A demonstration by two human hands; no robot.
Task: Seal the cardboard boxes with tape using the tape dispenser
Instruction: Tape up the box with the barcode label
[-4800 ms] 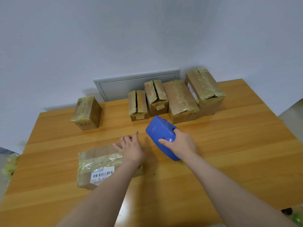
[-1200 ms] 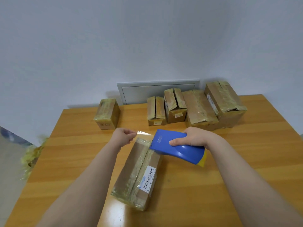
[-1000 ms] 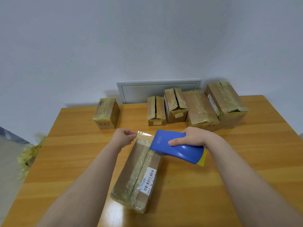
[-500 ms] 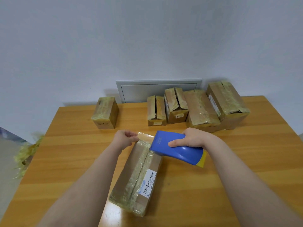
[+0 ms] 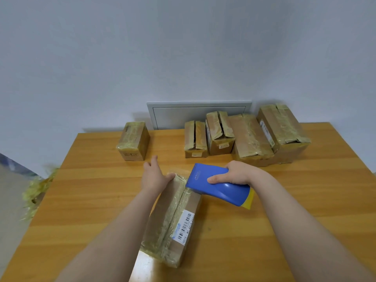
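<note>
From the head view, the near box (image 5: 173, 220) lies lengthwise on the table (image 5: 284, 200). Its long seam runs away from you and its barcode label (image 5: 186, 226) is on the right flap.

Your left hand (image 5: 151, 176) is at that box's far end, on the left corner. The fingers are straight and spread, pointing away, and the thumb lies along the far top edge. It pinches nothing. It reads as a flat press, probably pinning the tape's start and bracing the box against the pull to come.

Your right hand (image 5: 238, 173) is wrapped around the blue tape dispenser (image 5: 217, 185), fingers curled over its top and thumb along its near side. The dispenser's mouth sits at the box's far right corner, touching the top face or just above it — I cannot tell which. Its yellow tail points off the box's right side, so the body lies across the seam, not along it. A faint sheen of clear film shows at the far edge between your thumb and the mouth; whether it is stuck down is too fine to see.

So the seam begins right between your two hands. By my reading, the dispenser needs swinging into line with the seam before you draw it toward you.

Beyond the box's far end, a row of four boxes (image 5: 250, 137) stands to the right, two of them with gaping flaps, and a lone box (image 5: 133, 141) stands to the left. Further left of the near box, past the table edge, lie crumpled tape scraps (image 5: 36, 190).
</note>
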